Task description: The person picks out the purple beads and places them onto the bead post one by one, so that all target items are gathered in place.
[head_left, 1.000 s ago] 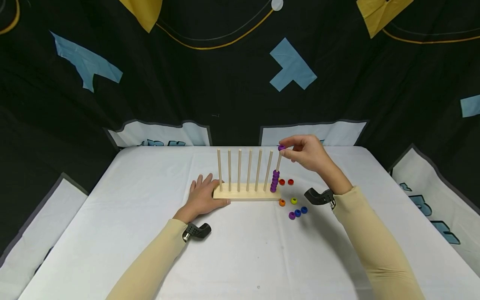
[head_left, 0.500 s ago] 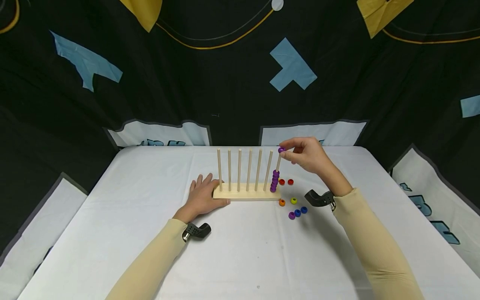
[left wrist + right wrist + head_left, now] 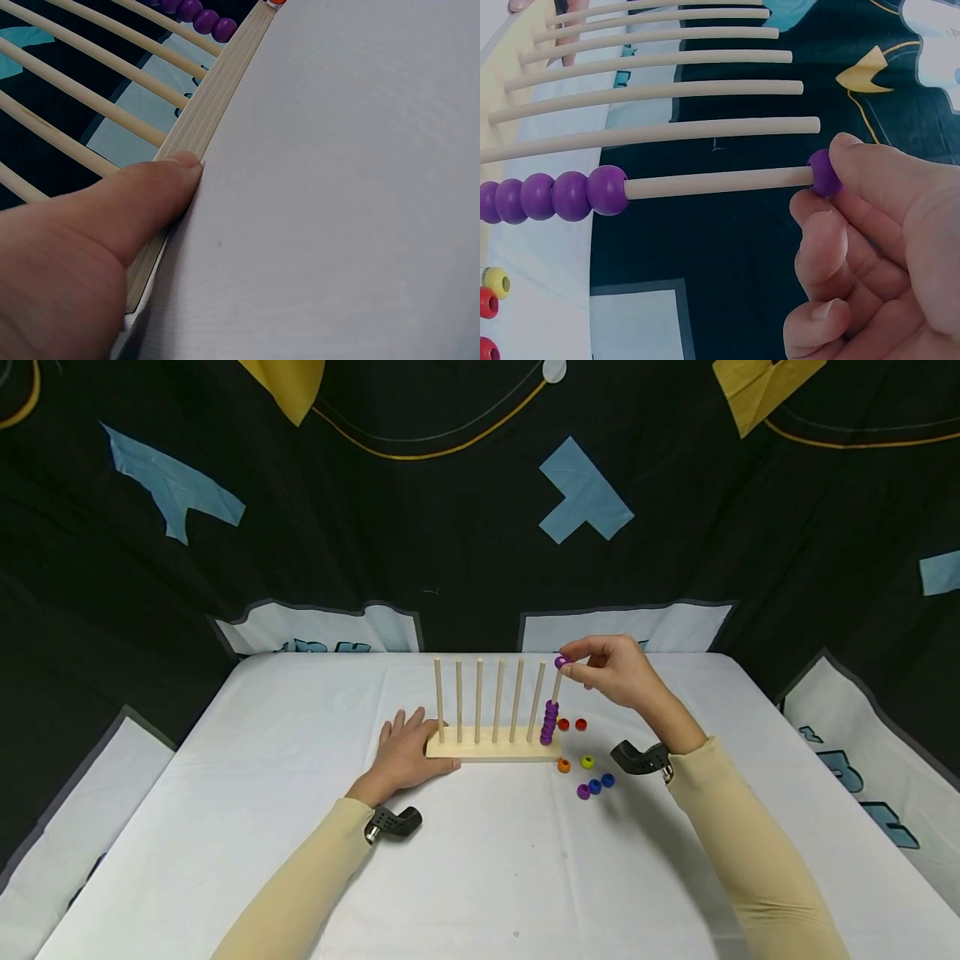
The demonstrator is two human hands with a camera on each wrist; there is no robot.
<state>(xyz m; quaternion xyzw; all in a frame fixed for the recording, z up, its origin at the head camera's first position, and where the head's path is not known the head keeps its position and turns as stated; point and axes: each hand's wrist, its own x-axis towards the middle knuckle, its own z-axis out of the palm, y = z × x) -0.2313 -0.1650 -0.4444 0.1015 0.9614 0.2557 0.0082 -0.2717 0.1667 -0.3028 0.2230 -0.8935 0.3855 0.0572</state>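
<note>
A wooden peg rack [image 3: 493,747] stands on the table with a row of upright pegs. My left hand [image 3: 405,752] holds its left end, thumb [image 3: 161,187] along the front edge and the other fingers spread at the side and back. Several purple beads [image 3: 550,723] are stacked at the bottom of the rightmost peg. My right hand [image 3: 611,670] pinches another purple bead [image 3: 824,173] between thumb and fingertips. In the right wrist view this bead sits at the tip of that same peg [image 3: 720,182]. The other pegs carry no beads.
Loose beads lie right of the rack: red beads [image 3: 581,724], an orange bead [image 3: 564,765], a yellow bead [image 3: 587,762], blue beads [image 3: 607,780] and a purple bead [image 3: 583,792]. Another yellow one is partly hidden by the stack. A dark curtain [image 3: 480,552] hangs behind the white table [image 3: 480,860].
My right hand has come down slightly, bringing the pinched purple bead lower onto the tip of the rightmost peg. My left hand and the rack have stayed in place.
</note>
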